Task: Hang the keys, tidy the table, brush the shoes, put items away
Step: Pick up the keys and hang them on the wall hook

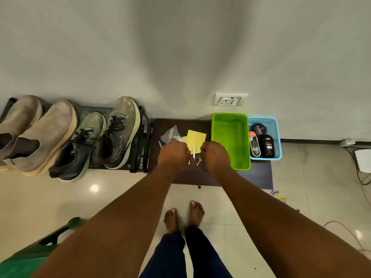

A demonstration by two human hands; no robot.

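Below, small silvery keys [197, 159] on dark table [192, 175], between clenched left hand [174, 155] and right hand [215, 155], both seemingly empty.

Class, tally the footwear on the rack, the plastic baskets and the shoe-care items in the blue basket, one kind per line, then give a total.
Tan suede slip-on shoes: 2
Dark lace-up trainers: 2
Plastic baskets, one bright green and one light blue: 2
Shoe-care containers in the blue basket: 3
Total: 9
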